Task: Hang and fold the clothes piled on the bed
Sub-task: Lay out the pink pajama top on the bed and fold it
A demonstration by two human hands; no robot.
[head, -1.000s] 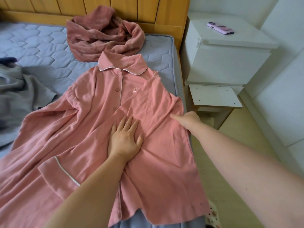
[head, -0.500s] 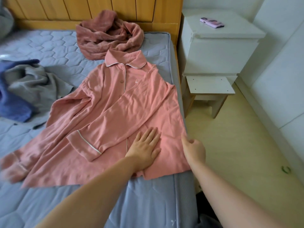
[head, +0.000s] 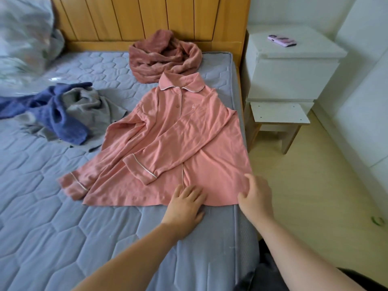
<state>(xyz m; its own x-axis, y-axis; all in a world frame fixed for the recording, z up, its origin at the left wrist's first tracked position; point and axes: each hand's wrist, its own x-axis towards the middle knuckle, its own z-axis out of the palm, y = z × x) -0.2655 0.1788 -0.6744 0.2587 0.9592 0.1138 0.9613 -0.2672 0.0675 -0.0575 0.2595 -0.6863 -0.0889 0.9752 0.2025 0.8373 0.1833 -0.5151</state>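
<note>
The pink pyjama shirt [head: 180,141] lies face up and buttoned on the bed [head: 63,227], collar toward the headboard [head: 147,17], its right edge along the mattress side. One sleeve is folded diagonally across the front, its piped cuff [head: 140,169] resting near the middle; the other sleeve trails out to the left, cuff on the mattress.

The left hand [head: 185,204] lies flat with fingers extended, pressing the hem near the button placket. The right hand [head: 255,196] is at the hem's right corner, fingers curled onto the fabric; it seems to pinch the edge, though the grip is not fully visible.

The step in hand appears to be folding this shirt, at the smoothing and squaring stage. The next move probably calls for bringing the right side panel inward over the folded sleeve, keeping the hem held so the cloth does not slide.

Beyond it sit a crumpled dusty-pink fleece garment [head: 163,56], then a blue garment [head: 52,110] tangled with a grey garment [head: 88,108]. A white nightstand [head: 283,66] carries a phone [head: 282,40].
</note>
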